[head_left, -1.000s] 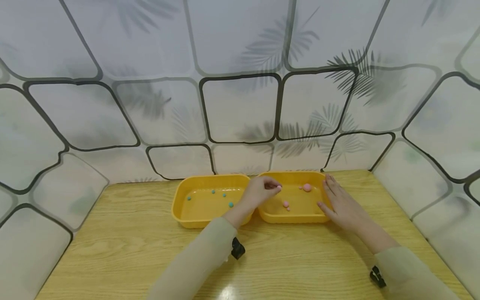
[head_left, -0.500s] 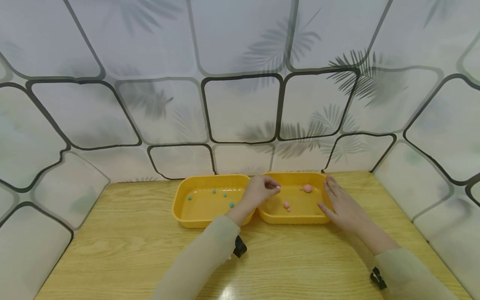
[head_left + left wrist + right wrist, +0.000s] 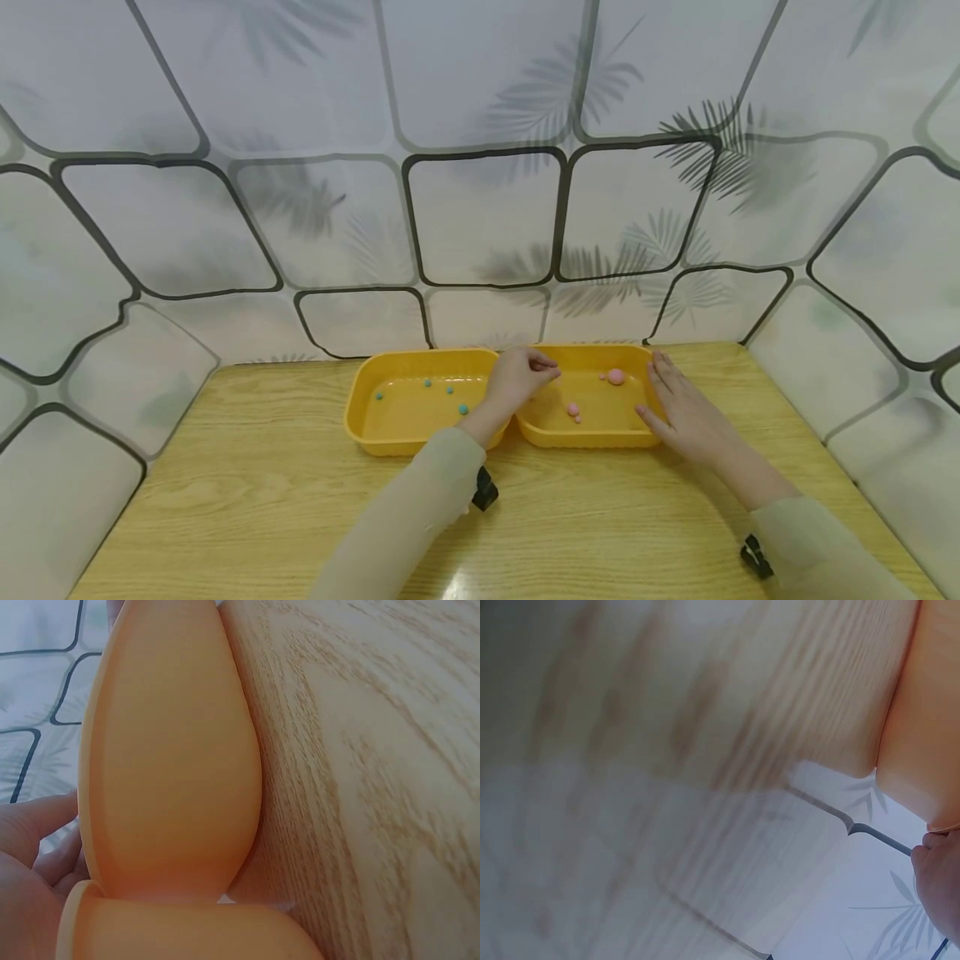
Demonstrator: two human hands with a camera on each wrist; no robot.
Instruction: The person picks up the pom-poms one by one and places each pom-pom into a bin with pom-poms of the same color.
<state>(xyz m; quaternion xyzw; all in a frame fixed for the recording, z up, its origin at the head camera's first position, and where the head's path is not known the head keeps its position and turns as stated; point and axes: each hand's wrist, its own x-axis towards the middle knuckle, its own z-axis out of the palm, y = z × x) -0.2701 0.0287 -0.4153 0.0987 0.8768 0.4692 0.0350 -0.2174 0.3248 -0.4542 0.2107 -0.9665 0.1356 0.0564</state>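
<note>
Trays side by side at 12 o'clock: left tray w/ teal beads, right tray w/ pink beads. Left hand over their shared rims, fingers curled, can't tell if it pinches anything. Right hand flat, fingers straight, against right tray's 3 o'clock wall. Bare table near edge, 6 o'clock

Legible text, labels, brands, numbers, signs: none in any view. The two yellow plastic trays, the light wooden tabletop and the white backdrop printed with black rounded frames and grey palm leaves carry no lettering; the backdrop print is pattern only.
</note>
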